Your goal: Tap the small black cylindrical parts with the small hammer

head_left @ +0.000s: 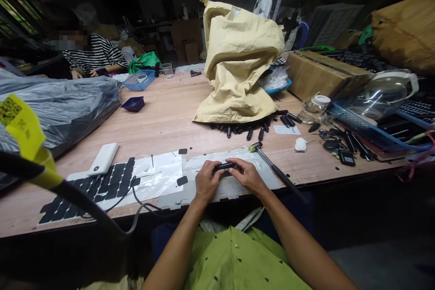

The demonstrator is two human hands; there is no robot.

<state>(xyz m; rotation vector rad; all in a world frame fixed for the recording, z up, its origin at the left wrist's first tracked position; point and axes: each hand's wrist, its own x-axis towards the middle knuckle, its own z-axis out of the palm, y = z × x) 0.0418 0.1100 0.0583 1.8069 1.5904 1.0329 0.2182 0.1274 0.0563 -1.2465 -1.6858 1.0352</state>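
Note:
Between my two hands lies a short black cylindrical piece (pixel 224 166), held level above a grey-white sheet (pixel 197 163) at the table's front edge. My left hand (pixel 208 180) pinches its left end, and my right hand (pixel 246 174) has thumb and fingers closed on its right end. Just right of my right hand rests a hammer (pixel 277 170), its yellow-green head on the sheet and its handle past the table edge. Several similar black pieces (pixel 249 133) lie beyond, at the mouth of a large tan sack (pixel 238 63). Left of my hands is a white sheet with black stickers (pixel 118 176).
A white power bank (pixel 103 158) with a cable sits at left, near a grey plastic-wrapped bundle (pixel 68 108). Farther back are a purple tray (pixel 133 104), a blue basket (pixel 139 80) and a person in stripes (pixel 97 52). At right stand a jar (pixel 314 108) and keys (pixel 331 145).

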